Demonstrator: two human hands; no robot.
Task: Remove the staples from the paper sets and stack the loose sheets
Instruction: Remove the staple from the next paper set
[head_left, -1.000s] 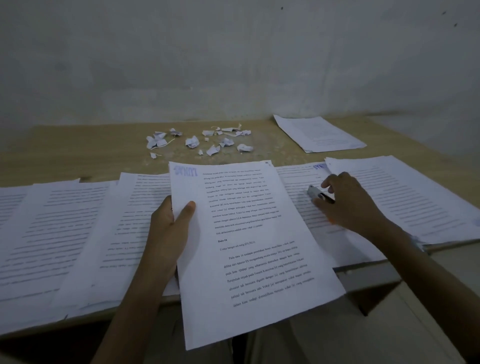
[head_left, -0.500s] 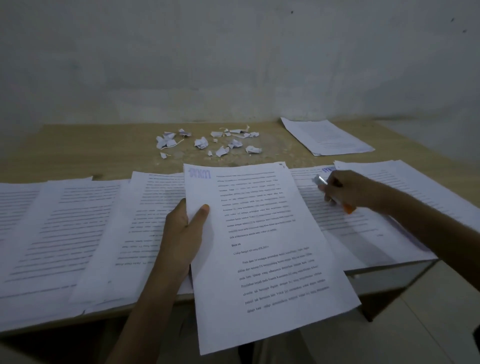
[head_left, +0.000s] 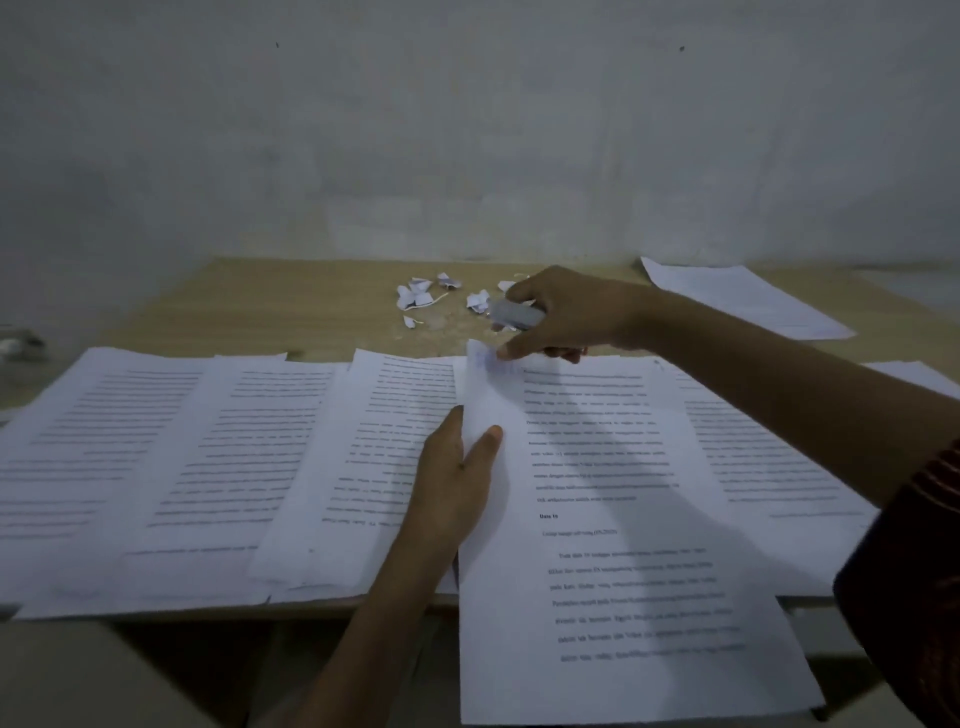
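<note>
Left hand (head_left: 457, 470) pinches paper set (head_left: 623, 582); right hand (head_left: 569, 312) grips tool (head_left: 514, 313).

text | paper set (head_left: 623, 519) | we read a bold heading "Data"; its number unclear | body lines; blue mark (head_left: 482, 358): unreadable to us

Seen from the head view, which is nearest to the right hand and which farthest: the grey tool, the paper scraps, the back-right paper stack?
1. The grey tool: in the grip of the right hand.
2. The paper scraps: just left of it, on the table's far side.
3. The back-right paper stack: far right, apart.
</note>
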